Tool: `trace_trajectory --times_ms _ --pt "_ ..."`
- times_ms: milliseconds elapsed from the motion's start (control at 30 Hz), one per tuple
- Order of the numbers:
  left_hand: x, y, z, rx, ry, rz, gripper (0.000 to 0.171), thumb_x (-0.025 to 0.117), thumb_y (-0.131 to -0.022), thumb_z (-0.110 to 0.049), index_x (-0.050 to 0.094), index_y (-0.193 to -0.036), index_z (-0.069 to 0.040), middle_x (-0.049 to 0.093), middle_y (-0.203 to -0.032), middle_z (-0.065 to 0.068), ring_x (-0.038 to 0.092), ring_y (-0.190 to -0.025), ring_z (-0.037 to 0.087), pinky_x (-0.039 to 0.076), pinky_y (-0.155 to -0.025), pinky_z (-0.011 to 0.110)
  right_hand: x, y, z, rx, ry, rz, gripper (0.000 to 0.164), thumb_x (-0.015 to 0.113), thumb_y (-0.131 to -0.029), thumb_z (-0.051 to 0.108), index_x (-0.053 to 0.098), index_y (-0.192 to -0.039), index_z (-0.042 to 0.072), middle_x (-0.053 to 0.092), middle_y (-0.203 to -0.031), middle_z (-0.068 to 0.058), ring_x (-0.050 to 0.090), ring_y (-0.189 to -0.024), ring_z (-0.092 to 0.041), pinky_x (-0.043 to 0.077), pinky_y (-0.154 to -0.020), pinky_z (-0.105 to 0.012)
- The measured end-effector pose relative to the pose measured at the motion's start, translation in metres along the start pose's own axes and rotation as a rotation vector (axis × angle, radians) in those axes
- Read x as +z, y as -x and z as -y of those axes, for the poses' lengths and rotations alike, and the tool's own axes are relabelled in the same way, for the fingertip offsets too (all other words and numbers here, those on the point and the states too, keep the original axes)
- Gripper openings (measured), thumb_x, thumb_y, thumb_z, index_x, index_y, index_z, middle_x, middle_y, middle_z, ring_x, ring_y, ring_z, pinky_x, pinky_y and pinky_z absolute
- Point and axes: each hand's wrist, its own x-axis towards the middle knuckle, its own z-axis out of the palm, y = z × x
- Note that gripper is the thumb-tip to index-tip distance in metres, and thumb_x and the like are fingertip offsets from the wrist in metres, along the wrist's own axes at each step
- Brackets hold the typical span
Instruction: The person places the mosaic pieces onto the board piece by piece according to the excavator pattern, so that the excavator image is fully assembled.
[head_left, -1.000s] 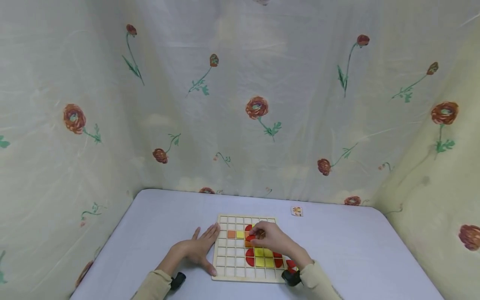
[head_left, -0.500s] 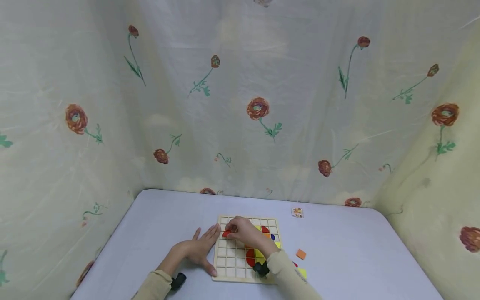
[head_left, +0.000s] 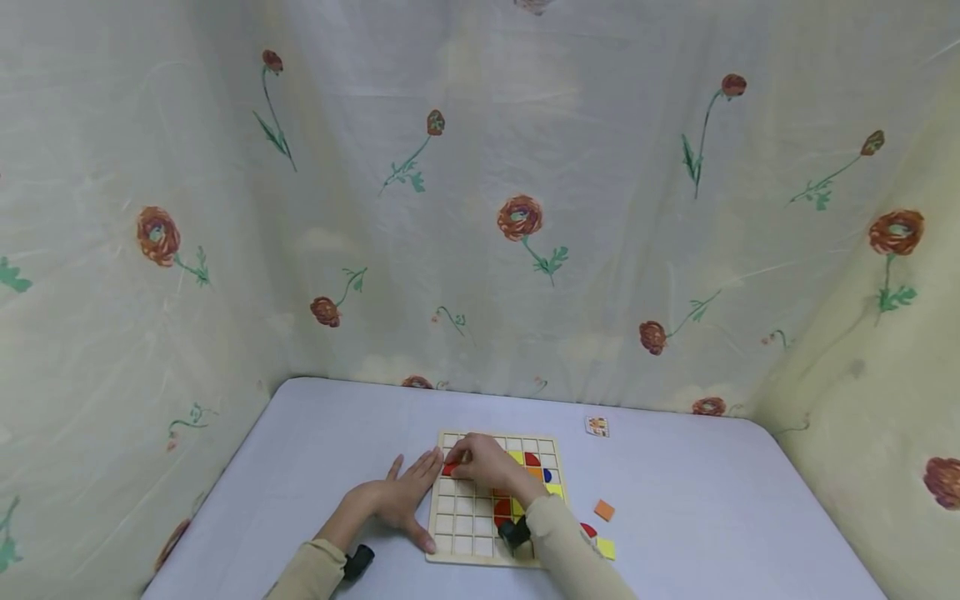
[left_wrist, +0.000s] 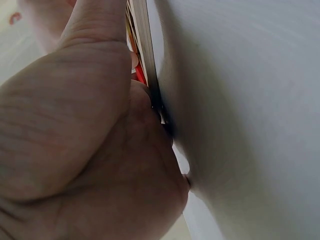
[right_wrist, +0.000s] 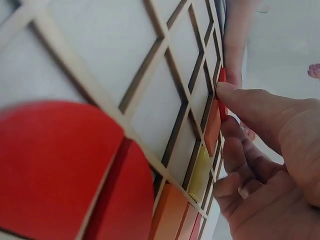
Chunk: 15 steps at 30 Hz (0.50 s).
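A pale wooden grid board [head_left: 463, 525] lies on the white table, part filled with coloured tiles. My right hand [head_left: 487, 462] reaches over it and pinches a red rounded tile [head_left: 448, 470] at the far left column. In the right wrist view, thumb and fingers hold that tile upright beside an orange tile [right_wrist: 213, 127], with a yellow tile [right_wrist: 200, 172] one cell along. Large red quarter-circle tiles [right_wrist: 55, 165] fill nearer cells. My left hand [head_left: 397, 504] lies spread, thumb and fingertips against the board's left edge. My right forearm hides part of the pattern.
Right of the board lie a loose orange tile [head_left: 604, 510], a yellow tile [head_left: 606, 548] and a red tile [head_left: 588, 529]. A small printed card [head_left: 597, 426] rests further back. A flowered curtain [head_left: 465, 350] hangs behind the table [head_left: 712, 500].
My right hand has carried the red tile leftwards from the middle of the board to its left column, uncovering the loose orange tile on the right. My left hand has stayed put.
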Motion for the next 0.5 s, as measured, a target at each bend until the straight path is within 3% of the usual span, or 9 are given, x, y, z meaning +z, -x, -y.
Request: trace_trajectory --times_ms 500 --pt "-0.0023 0.0028 -0.0016 0.003 0.009 0.008 0.133 0.076 -0.067 -0.066 -0.004 -0.155 -0.006 -0.006 -0.164 0.012 -0.003 -0.151 0.028 -0.001 -0.116 0.062 -0.0034 -0.0007 0.0033 -0.030 0.027 0.036 0.013 0.071 -0.087 0.010 0.074 -0.099 0.011 0.066 -0.094 0.003 0.054 -0.078 -0.008 0.048 -0.072 -0.020"
